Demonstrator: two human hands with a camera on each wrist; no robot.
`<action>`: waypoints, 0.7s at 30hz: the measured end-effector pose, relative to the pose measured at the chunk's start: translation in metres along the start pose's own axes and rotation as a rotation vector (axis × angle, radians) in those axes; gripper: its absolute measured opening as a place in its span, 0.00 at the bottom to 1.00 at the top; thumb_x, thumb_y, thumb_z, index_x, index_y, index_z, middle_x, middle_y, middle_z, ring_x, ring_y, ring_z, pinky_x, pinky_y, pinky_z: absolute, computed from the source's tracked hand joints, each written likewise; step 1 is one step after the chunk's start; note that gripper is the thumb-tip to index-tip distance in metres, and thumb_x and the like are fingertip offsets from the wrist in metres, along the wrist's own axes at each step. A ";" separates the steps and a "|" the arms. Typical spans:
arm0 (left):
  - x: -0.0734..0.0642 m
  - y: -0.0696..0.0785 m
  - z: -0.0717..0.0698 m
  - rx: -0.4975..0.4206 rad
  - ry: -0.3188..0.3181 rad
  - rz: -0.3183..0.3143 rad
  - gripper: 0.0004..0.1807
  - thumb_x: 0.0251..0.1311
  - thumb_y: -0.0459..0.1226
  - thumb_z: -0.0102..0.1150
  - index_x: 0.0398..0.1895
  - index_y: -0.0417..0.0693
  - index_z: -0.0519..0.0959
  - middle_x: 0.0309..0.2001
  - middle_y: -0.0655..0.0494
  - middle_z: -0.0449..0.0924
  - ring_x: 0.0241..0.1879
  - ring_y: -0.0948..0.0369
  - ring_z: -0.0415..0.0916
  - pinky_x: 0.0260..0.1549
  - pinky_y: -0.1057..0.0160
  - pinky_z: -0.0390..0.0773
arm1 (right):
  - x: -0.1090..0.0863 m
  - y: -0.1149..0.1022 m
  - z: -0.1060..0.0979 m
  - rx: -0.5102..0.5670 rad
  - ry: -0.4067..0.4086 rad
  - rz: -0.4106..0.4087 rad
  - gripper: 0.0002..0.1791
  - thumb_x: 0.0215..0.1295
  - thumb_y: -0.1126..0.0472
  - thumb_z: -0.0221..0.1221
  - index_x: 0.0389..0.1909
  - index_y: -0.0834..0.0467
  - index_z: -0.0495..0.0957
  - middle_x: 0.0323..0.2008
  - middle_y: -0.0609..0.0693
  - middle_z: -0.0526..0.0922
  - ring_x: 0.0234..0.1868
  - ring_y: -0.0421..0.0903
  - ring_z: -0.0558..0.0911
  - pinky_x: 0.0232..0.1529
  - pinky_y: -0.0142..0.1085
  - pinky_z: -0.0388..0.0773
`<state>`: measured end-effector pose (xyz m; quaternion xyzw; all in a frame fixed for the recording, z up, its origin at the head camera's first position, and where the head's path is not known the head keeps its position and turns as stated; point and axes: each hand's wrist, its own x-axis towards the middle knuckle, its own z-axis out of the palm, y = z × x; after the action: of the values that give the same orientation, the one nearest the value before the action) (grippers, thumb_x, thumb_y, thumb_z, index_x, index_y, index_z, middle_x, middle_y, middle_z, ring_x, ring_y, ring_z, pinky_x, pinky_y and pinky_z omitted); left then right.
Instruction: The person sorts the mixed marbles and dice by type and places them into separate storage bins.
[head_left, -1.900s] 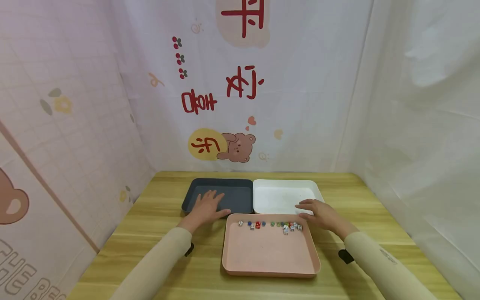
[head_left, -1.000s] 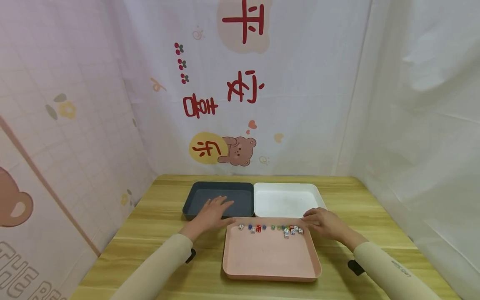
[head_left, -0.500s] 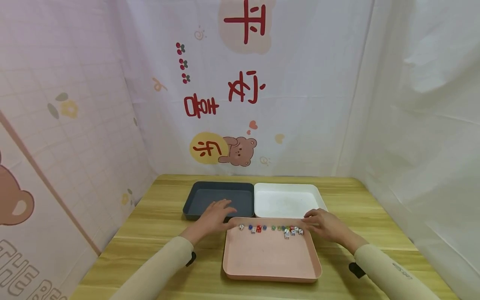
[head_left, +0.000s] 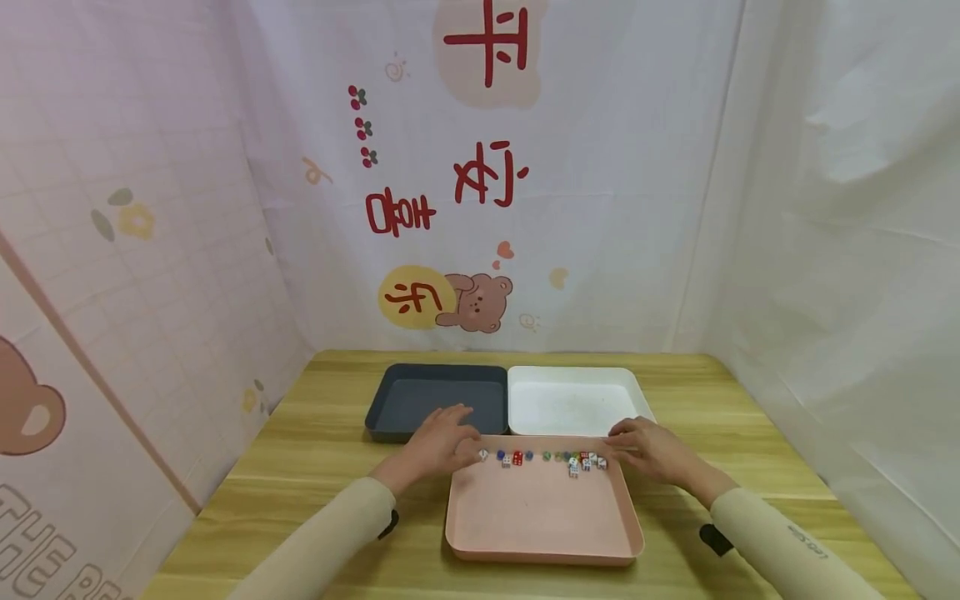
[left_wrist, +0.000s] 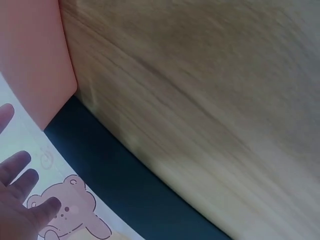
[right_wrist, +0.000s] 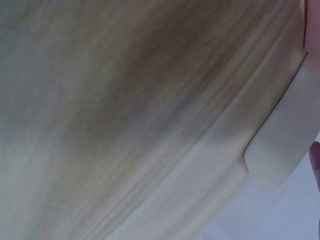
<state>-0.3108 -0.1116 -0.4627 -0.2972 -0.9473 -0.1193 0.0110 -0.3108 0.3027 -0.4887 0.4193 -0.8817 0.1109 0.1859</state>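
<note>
In the head view a pink tray holds several dice along its far side, among them a red die and white dice, with small round blue and green balls between them. My left hand hovers at the tray's far left corner, fingers spread and bent, thumb and fingertips close to a white die there. Its fingers show apart with nothing between them in the left wrist view. My right hand is at the far right corner, fingertips by the rim near the dice, holding nothing visible.
Behind the pink tray, a dark grey tray and a white tray stand side by side, both bare inside. All three are on a wood-grain table. Printed cloth hangs behind and at both sides.
My left hand has moved from over the dark tray, rightward and nearer, to the pink tray's corner. My right hand shifted slightly toward the near side early on and has since stayed.
</note>
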 end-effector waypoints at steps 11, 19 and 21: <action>0.004 0.004 0.003 0.002 -0.028 0.006 0.16 0.64 0.50 0.63 0.50 0.55 0.85 0.72 0.45 0.63 0.74 0.46 0.52 0.70 0.40 0.50 | -0.001 0.000 -0.001 0.000 -0.009 0.012 0.12 0.60 0.64 0.68 0.44 0.61 0.87 0.40 0.51 0.82 0.38 0.46 0.79 0.36 0.42 0.79; 0.007 0.007 0.005 0.057 -0.041 0.031 0.14 0.65 0.48 0.63 0.50 0.58 0.85 0.71 0.44 0.63 0.74 0.46 0.53 0.69 0.39 0.52 | -0.003 -0.001 0.000 0.008 0.001 0.020 0.12 0.61 0.64 0.68 0.46 0.61 0.87 0.41 0.51 0.82 0.39 0.47 0.79 0.37 0.44 0.79; 0.008 0.008 0.006 0.076 -0.048 0.025 0.14 0.65 0.49 0.63 0.51 0.59 0.85 0.71 0.44 0.63 0.73 0.46 0.53 0.69 0.39 0.53 | -0.002 -0.001 0.000 0.014 0.007 0.015 0.12 0.61 0.64 0.67 0.46 0.61 0.87 0.41 0.51 0.82 0.40 0.47 0.80 0.37 0.44 0.79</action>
<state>-0.3122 -0.0996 -0.4658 -0.3112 -0.9473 -0.0758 0.0008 -0.3085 0.3038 -0.4894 0.4137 -0.8833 0.1201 0.1852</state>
